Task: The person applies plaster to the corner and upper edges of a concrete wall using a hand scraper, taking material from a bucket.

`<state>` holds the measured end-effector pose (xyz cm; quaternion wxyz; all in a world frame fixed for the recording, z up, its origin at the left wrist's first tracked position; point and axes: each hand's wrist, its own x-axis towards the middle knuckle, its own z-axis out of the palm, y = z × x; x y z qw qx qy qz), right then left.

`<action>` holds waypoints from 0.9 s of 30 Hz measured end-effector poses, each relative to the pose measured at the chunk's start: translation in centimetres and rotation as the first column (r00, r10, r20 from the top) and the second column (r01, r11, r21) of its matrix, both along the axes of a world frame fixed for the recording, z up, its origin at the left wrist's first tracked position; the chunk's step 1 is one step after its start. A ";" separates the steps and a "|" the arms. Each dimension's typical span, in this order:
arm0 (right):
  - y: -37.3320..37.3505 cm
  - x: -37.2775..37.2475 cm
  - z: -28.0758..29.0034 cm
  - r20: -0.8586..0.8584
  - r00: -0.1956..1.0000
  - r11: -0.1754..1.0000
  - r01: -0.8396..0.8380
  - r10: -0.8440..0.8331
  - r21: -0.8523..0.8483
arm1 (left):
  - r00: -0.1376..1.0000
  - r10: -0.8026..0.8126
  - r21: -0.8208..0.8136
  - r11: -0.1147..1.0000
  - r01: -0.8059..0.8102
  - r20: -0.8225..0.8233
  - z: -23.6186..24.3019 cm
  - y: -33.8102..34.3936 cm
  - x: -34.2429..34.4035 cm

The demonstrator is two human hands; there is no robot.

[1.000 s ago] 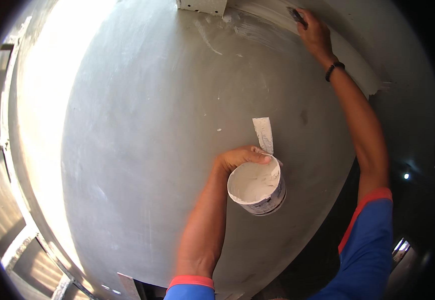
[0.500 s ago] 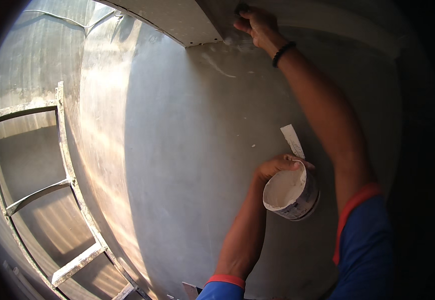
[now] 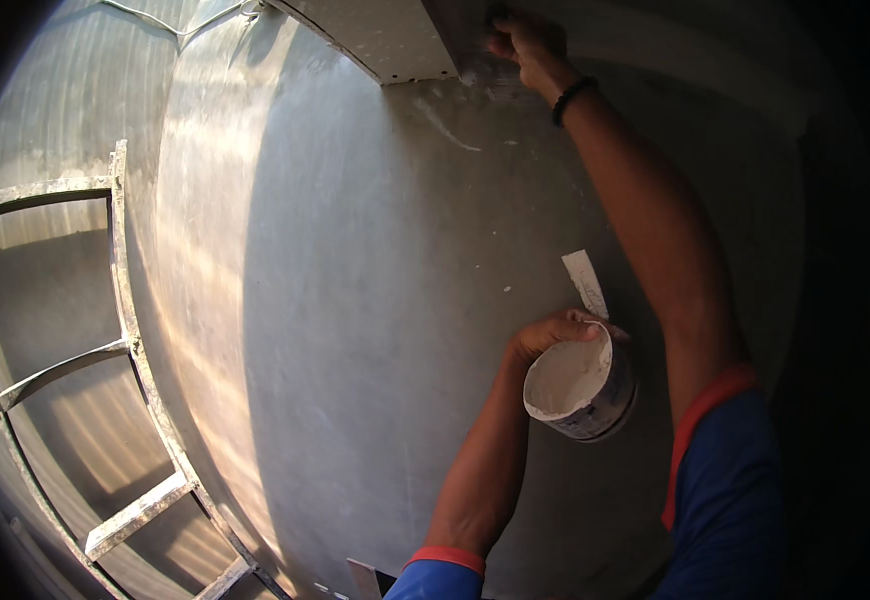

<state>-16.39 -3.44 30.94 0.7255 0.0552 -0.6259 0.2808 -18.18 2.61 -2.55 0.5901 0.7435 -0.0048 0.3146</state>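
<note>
My left hand [image 3: 565, 330] grips a white tub [image 3: 590, 410] of pale paste, thumb over the rim; a flat, paste-smeared strip [image 3: 583, 280], perhaps a scraper, sticks up behind it from the same hand. High up, my right hand [image 3: 530, 45] is closed on a small dark tool [image 3: 498, 20], mostly lost in shadow, against the surface just right of the corner of a pale boxed projection [image 3: 375, 30] with small holes along its edge. The smooth grey plastered wall [image 3: 355, 300] carries white smears below that corner.
A paste-spattered metal ladder [image 3: 120, 250] leans at the left by a sunlit wall [image 3: 200, 250]. A pale cable [image 3: 170, 28] runs along the upper left, and thin pipes [image 3: 30, 550] lie at the lower left. The right side is in deep shadow.
The view has swung, bringing the ladder and cable fully in. My right hand has moved leftward to the projection's corner since a second ago; my left hand still holds the tub.
</note>
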 end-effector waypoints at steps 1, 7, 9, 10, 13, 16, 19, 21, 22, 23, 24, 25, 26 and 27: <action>-0.3 -0.3 0.0 -0.011 1.000 1.000 0.012 -0.012 -0.011 | 1.000 -0.007 -0.002 1.000 0.007 -0.004 0.0 0.1 -0.1; -2.7 -0.2 -0.8 -0.006 0.997 0.996 0.083 -0.083 -0.034 | 1.000 -0.001 0.008 1.000 0.001 -0.007 0.3 -0.6 -0.3; -3.5 -0.2 -0.8 0.007 0.993 0.993 0.120 -0.120 -0.015 | 0.999 0.034 -0.008 0.999 -0.034 0.003 0.2 -0.7 -0.2; -3.7 -0.1 -0.3 0.014 0.991 0.991 0.131 -0.131 0.005 | 0.999 0.052 -0.018 0.999 -0.052 0.004 0.1 -0.7 -0.1; -4.5 0.8 0.3 0.019 0.993 0.991 0.113 -0.115 0.068 | 1.000 -0.005 -0.017 1.000 0.005 -0.015 0.3 -0.5 -0.4; -4.6 0.9 -0.4 -0.071 0.997 0.998 0.041 -0.037 0.048 | 0.999 0.031 0.001 1.000 -0.031 0.012 0.1 -0.6 -0.7; 0.9 2.7 1.3 -0.076 0.996 0.999 0.040 -0.040 -0.002 | 0.999 0.031 0.008 0.999 -0.031 -0.016 0.3 -0.6 -0.2; 3.4 2.5 1.5 -0.011 0.999 0.999 0.033 -0.033 -0.042 | 1.000 0.021 -0.021 1.000 -0.021 -0.003 0.1 -0.2 0.1; 3.3 1.4 1.1 -0.014 1.000 0.998 -0.021 0.020 -0.062 | 1.000 0.019 -0.033 0.999 -0.019 0.003 0.0 -0.2 -0.1; 3.1 0.1 0.7 -0.021 0.997 0.994 -0.077 0.076 -0.082 | 1.000 0.018 -0.044 0.999 -0.017 0.009 0.0 -0.3 -0.4; 2.9 -1.1 0.4 -0.028 0.991 0.986 -0.133 0.131 -0.101 | 1.000 0.011 -0.050 0.999 -0.010 0.008 0.0 -0.5 -0.7; 3.2 -1.4 0.8 -0.027 0.987 0.983 -0.158 0.156 -0.089 | 1.000 -0.004 -0.055 0.999 0.004 -0.003 0.2 -0.7 -0.7; 3.5 -1.7 1.2 -0.053 0.978 0.974 -0.207 0.203 -0.095 | 1.000 -0.004 -0.068 0.998 0.003 -0.012 0.3 -1.0 -0.6; 3.8 -1.9 1.6 -0.080 0.965 0.962 -0.255 0.248 -0.099 | 1.000 -0.004 -0.081 0.997 0.002 -0.020 0.4 -1.2 -0.5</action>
